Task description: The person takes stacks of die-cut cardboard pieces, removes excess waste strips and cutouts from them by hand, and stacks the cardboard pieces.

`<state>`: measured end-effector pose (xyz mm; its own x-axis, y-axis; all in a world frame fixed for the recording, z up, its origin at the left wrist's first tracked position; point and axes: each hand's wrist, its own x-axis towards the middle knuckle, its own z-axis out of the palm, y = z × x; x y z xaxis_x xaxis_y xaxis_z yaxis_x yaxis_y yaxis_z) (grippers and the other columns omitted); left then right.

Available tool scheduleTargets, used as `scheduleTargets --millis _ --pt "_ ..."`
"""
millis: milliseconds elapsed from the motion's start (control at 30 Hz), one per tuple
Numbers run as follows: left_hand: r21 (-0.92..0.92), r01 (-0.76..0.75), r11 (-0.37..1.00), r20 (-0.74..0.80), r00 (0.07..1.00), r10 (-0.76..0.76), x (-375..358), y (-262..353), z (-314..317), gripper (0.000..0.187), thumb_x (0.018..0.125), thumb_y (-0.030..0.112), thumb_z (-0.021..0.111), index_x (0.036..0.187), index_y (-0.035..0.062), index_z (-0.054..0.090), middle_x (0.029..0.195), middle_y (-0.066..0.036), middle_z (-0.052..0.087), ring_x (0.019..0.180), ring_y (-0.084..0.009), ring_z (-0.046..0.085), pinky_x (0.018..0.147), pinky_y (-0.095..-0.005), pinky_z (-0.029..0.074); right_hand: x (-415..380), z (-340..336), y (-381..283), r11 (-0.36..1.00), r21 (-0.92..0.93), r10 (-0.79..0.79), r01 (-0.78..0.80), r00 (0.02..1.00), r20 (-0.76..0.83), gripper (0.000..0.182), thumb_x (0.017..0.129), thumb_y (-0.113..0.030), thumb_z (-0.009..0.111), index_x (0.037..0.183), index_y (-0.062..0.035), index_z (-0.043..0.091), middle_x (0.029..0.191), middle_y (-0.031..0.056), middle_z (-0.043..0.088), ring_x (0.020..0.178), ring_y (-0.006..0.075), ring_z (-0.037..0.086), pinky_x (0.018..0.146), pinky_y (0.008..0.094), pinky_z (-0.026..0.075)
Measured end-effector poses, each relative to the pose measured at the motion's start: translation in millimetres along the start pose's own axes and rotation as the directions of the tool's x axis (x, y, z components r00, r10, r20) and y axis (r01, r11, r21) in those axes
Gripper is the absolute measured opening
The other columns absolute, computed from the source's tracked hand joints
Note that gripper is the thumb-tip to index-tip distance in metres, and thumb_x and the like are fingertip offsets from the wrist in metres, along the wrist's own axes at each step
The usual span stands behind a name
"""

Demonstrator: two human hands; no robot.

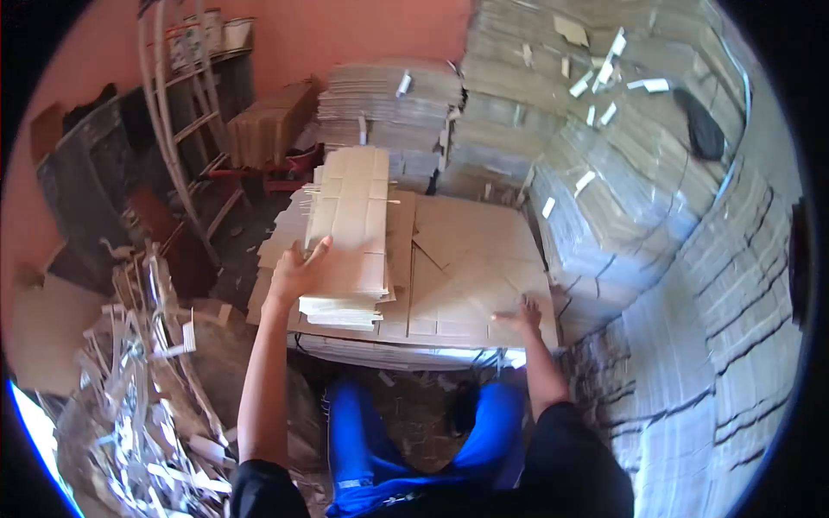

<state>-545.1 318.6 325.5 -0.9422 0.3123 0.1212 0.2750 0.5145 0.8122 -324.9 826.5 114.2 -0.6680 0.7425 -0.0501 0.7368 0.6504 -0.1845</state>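
- Head view: the left hand [300,269] lies flat, fingers spread, on a stack of cardboard sheets [350,233], gripping nothing.
- The right hand [524,318] presses open-palmed on the flat cardboard pile [466,276], right of the stack.
- Cardboard scraps [147,380] lie left of the left arm.

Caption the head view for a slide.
Left hand on a stack of cardboard blanks, right hand flat on the sheet beside it.
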Motion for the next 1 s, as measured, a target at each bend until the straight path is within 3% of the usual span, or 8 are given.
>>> scheduleTargets --millis 167,267,333,500,600,733,867,1000 --pt "0.062 -0.167 0.984 -0.507 0.844 0.176 -68.1 -21.2 7.5 0.059 0.089 0.045 0.067 0.117 -0.0069 0.06 0.119 -0.027 0.06 0.112 -0.0398 0.059 0.092 -0.041 0.048 -36.8 -35.2 -19.5 0.981 -0.149 0.118 -0.121 0.993 -0.027 0.113 0.061 -0.077 0.073 0.142 -0.0026 0.048 0.147 0.0239 0.045 0.135 0.0365 0.044 0.113 0.0465 0.033" --pt "-0.007 -0.258 0.966 -0.632 0.75 0.196 -120.6 -20.8 13.5 0.039 0.091 0.031 0.067 0.109 -0.0034 0.064 0.113 -0.021 0.061 0.105 -0.0357 0.061 0.089 -0.0398 0.048 21.4 17.0 40.5 0.884 0.466 -0.069 0.03 0.995 0.067 0.095 0.065 -0.075 0.073 0.121 0.0006 0.064 0.116 0.0231 0.067 0.109 0.0359 0.065 0.092 0.0446 0.05" --pt "-0.048 -0.326 0.944 -0.619 0.752 0.228 -142.0 -40.0 31.4 0.025 0.093 0.021 0.065 0.104 -0.002 0.063 0.103 -0.013 0.061 0.093 -0.0234 0.059 0.079 -0.0325 0.047 62.8 89.5 93.4 0.751 0.579 -0.08 0.319 0.913 -0.4 0.076 0.073 -0.065 0.074 0.104 0.0035 0.069 0.093 0.0209 0.072 0.081 0.0313 0.07 0.075 0.0415 0.054" --pt "-0.028 -0.344 0.938 -0.528 0.802 0.279 -187.5 -61.1 61.1 0.013 0.095 0.013 0.063 0.099 0.0001 0.062 0.093 -0.004 0.058 0.084 -0.0109 0.055 0.07 -0.0255 0.045 -86.1 -37.4 74.7 0.786 0.59 0.008 0.185 0.951 -0.309 0.051 0.091 -0.044 0.068 0.107 0.0039 0.066 0.102 0.013 0.072 0.087 0.0202 0.065 0.08 0.0349 0.052" --pt "-0.259 -0.307 0.916 -0.477 0.865 0.155 -188.4 -61.3 84.5 0.013 0.097 0.013 0.061 0.1 0.0007 0.062 0.09 0.0 0.056 0.084 -0.0081 0.053 0.069 -0.0256 0.045 -138.1 -65.8 72.1 0.42 0.891 0.077 0.173 0.971 -0.225 0.051 0.096 -0.037 0.063 0.132 0.0002 0.058 0.123 0.0072 0.066 0.114 0.0192 0.061 0.102 0.0307 0.042" --pt "-0.411 -0.362 0.837 -0.621 0.783 0.034 -143.2 -26.0 59.7 0.027 0.104 0.023 0.052 0.106 -0.0027 0.059 0.096 -0.007 0.059 0.085 -0.0148 0.053 0.078 -0.027 0.044 -186.4 -114.7 -15.2 -0.087 0.99 -0.109 0.107 0.987 -0.117 0.047 0.098 -0.033 0.061 0.131 -0.0003 0.057 0.137 0.0102 0.055 0.129 0.0164 0.047 0.11 0.0326 0.033" --pt "-0.43 -0.217 0.876 -0.545 0.836 -0.06 -103.5 -13.4 58.2 0.048 0.105 0.036 0.046 0.129 -0.0053 0.05 0.113 -0.016 0.061 0.106 -0.0225 0.056 0.095 -0.0336 0.042 -210.8 -145.0 -180.8 -0.207 0.952 -0.12 0.227 0.96 -0.255 0.032 0.092 -0.026 0.067 0.113 -0.0009 0.067 0.113 0.0059 0.065 0.11 0.0148 0.056 0.101 0.031 0.039" --pt "-0.421 -0.191 0.887 -0.541 0.837 -0.077 -90.9 -15.3 71.9 0.06 0.103 0.041 0.047 0.139 -0.0057 0.042 0.125 -0.021 0.059 0.117 -0.0269 0.056 0.101 -0.0355 0.04 -175.7 -108.8 -290.4 0.036 0.939 -0.27 0.342 0.908 -0.321 0.033 0.088 -0.028 0.069 0.105 0.0002 0.067 0.106 0.0133 0.065 0.105 0.0195 0.06 0.093 0.0353 0.044"
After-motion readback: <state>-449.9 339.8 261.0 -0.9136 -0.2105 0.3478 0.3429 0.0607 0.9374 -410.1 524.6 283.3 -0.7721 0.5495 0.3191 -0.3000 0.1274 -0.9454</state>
